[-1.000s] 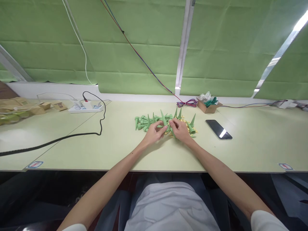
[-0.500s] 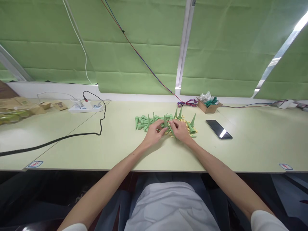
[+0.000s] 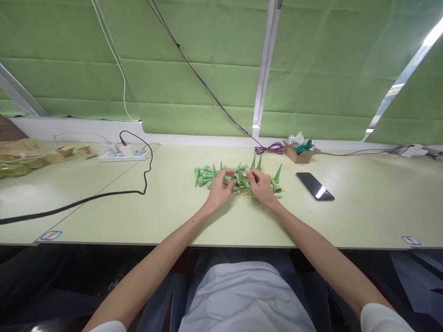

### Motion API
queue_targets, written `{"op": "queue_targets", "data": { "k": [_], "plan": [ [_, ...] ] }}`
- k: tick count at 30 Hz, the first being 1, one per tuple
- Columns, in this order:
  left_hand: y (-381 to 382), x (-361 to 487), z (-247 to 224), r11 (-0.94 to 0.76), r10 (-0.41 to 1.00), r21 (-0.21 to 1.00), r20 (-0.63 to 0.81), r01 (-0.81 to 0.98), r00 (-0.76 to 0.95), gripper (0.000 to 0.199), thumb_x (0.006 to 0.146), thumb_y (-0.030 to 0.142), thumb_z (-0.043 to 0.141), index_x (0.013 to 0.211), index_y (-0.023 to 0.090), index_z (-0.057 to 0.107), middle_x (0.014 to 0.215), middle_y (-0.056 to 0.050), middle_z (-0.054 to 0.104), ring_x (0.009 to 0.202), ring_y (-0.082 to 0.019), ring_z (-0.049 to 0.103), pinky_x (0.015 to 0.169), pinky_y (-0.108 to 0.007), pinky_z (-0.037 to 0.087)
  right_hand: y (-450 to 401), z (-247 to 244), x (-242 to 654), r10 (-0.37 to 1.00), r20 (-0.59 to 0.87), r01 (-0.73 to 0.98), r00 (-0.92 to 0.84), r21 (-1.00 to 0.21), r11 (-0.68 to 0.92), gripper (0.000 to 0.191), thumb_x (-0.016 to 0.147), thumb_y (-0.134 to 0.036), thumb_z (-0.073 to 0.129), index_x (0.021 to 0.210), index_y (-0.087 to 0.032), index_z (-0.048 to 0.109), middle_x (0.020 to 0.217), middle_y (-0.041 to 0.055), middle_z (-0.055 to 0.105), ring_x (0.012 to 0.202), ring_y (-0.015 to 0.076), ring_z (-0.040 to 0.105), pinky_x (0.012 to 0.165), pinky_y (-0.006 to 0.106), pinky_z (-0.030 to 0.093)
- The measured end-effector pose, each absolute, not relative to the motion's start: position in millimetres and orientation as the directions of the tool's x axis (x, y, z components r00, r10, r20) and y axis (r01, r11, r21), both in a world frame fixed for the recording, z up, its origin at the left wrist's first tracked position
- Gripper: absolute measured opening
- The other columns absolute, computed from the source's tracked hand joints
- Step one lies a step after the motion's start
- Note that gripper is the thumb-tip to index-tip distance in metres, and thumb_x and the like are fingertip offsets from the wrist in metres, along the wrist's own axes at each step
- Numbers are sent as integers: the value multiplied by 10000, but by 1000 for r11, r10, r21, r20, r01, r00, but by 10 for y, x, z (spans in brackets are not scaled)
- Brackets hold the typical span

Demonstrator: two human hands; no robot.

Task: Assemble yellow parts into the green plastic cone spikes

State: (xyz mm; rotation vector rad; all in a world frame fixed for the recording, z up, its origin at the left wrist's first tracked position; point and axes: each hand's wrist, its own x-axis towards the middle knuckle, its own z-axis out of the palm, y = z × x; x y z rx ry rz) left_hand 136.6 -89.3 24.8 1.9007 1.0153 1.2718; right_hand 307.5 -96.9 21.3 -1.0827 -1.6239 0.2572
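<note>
Between my hands is a green cone-shaped plastic spike (image 3: 241, 175), tilted among others like it. My left hand (image 3: 220, 188) is at its left, thumb and forefinger apart with a gap between them. On the other side my right hand (image 3: 261, 186) has its fingertips pinched together close to the spike. What they hold is too small or too hidden to make out. A heap of green spikes (image 3: 206, 175) lies left of my hands. Small yellow pieces (image 3: 266, 174) are scattered around and under the right hand, with several spikes standing or lying among them.
A black phone (image 3: 314, 186) lies to the right. Behind it stand a small cardboard box (image 3: 300, 156) with green and clear wrapping and a coiled cable (image 3: 270, 148). At left are a power strip (image 3: 123, 154), a black cord (image 3: 100, 195) and packets (image 3: 31, 154).
The spike between my hands has gone from upright to tilted. My left thumb and forefinger have parted from it slightly. The right hand stays pinched in nearly the same place.
</note>
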Motion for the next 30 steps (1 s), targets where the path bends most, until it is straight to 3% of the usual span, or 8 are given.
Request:
{"op": "queue_targets", "data": {
  "k": [3, 8, 14, 23, 30],
  "plan": [
    [-884, 1367, 248, -441, 890, 879, 401, 181, 219, 234, 892, 411, 577, 966, 192, 541, 1011, -42, 613, 538, -66, 528, 444, -199, 395, -977, 214, 3074, 747, 663, 480, 39, -668, 568, 361, 982, -445, 428, 711, -211, 478, 562, -49, 363, 521, 117, 353, 533, 264, 279],
    [-895, 1390, 308, -252, 919, 966, 220, 59, 327, 476, 891, 604, 515, 812, 141, 596, 763, -47, 593, 462, -88, 507, 389, -227, 372, -979, 211, 3074, 747, 664, 440, 33, -681, 586, 334, 985, -435, 431, 740, -213, 476, 575, -53, 369, 517, 112, 346, 533, 261, 283],
    [-908, 1400, 336, -66, 889, 997, 73, -32, 452, 583, 829, 696, 544, 794, 120, 628, 760, -85, 615, 501, -110, 559, 370, -223, 385, -991, 214, 3070, 753, 657, 420, -33, -675, 607, 313, 981, -434, 443, 776, -209, 520, 612, -39, 432, 537, 114, 369, 544, 259, 307],
    [-907, 1369, 321, -106, 872, 993, 118, -52, 475, 501, 827, 648, 595, 790, 149, 629, 550, -13, 525, 489, -107, 533, 381, -208, 396, -992, 216, 3077, 766, 641, 439, -55, -673, 595, 370, 979, -498, 421, 783, -209, 542, 632, -18, 496, 546, 126, 400, 544, 266, 317],
    [-939, 1352, 368, -210, 878, 977, 173, 33, 447, 451, 808, 624, 636, 732, 183, 582, 534, -2, 534, 433, -99, 487, 395, -250, 398, -983, 207, 3087, 766, 641, 452, -54, -668, 591, 372, 979, -495, 423, 764, -208, 523, 617, -30, 453, 551, 121, 388, 555, 262, 312]
  ]
}}
